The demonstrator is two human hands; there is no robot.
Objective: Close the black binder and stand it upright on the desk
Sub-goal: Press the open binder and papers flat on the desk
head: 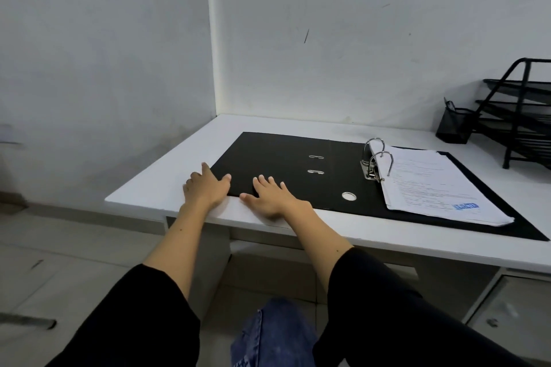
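Note:
The black binder point(286, 164) lies wide open and flat on the white desk point(387, 235). Its metal rings point(376, 159) stand up near the middle, and a stack of printed pages point(435, 188) rests on its right half. My left hand point(205, 186) lies at the near left corner of the left cover, fingers spread, thumb on the cover. My right hand point(272, 195) rests flat on the cover's near edge just to the right, fingers apart. Neither hand grips the cover.
A black mesh pen cup point(454, 125) and a black tiered paper tray point(518, 119) stand at the back right of the desk. White walls meet in a corner behind the desk. Drawers point(512, 307) sit under the desk at right.

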